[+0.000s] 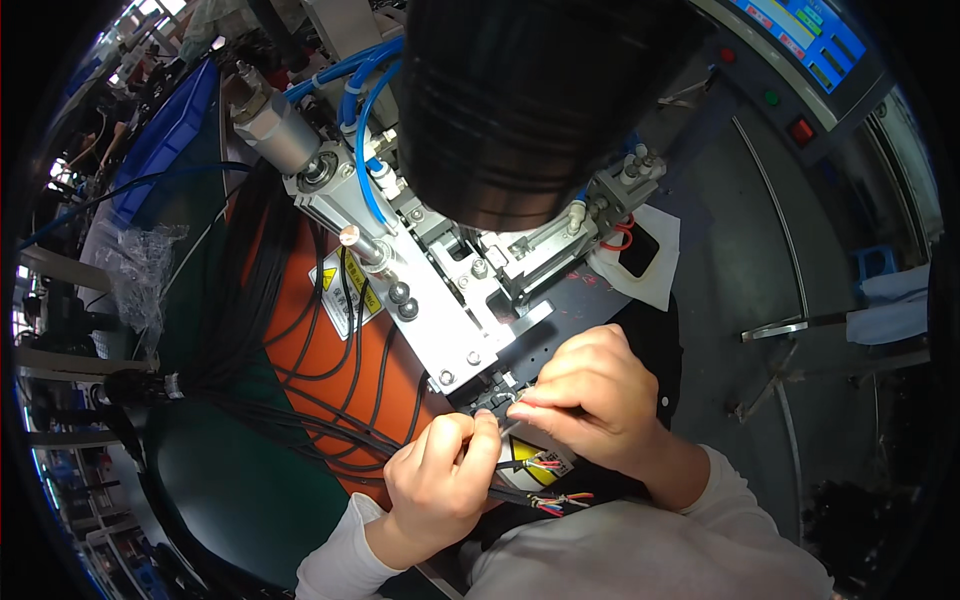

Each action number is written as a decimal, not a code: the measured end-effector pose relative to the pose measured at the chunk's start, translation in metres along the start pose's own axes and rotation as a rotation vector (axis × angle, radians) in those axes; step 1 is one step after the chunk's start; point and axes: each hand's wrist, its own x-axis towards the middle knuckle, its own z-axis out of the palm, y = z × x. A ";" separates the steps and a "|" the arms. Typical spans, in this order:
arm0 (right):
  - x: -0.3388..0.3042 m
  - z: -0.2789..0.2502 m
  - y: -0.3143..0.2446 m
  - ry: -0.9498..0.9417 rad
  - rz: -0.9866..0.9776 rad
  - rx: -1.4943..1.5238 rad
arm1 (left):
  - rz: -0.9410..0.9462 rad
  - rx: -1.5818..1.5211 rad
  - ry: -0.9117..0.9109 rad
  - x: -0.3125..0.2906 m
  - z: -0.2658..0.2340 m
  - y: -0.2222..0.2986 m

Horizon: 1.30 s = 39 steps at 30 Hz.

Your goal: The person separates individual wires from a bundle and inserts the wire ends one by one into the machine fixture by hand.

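Observation:
My left hand (pixel 440 478) is closed, thumb and forefinger pinching a black cable at the front end of a metal machine fixture (pixel 425 300). Just to its right, my right hand (pixel 597 400) is closed too, its fingertips pinching thin wires at the cable's end. The fingertips nearly meet over a small dark part (pixel 494 390) of the fixture, and they hide much of the wire. Below the hands lie other black cables with stripped ends (pixel 548 503), fanned into red, blue, yellow and white wires.
A bundle of black cables (pixel 260 405) runs in from the left across an orange surface (pixel 290 345). A large black cylinder (pixel 510 110) overhangs the fixture. Blue air tubes (pixel 365 150) rise behind. At the right are a control panel with a screen (pixel 800 40) and a white cloth (pixel 660 255).

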 end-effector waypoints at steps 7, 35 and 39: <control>0.005 -0.021 0.014 -0.421 0.380 0.433 | 0.140 0.131 0.032 -0.003 0.006 -0.010; -0.016 0.016 0.030 -0.287 0.167 -0.088 | 0.000 0.414 -0.221 -0.006 0.017 0.005; -0.022 0.026 0.037 -0.147 0.166 -0.024 | 0.017 0.394 -0.178 -0.005 0.020 0.002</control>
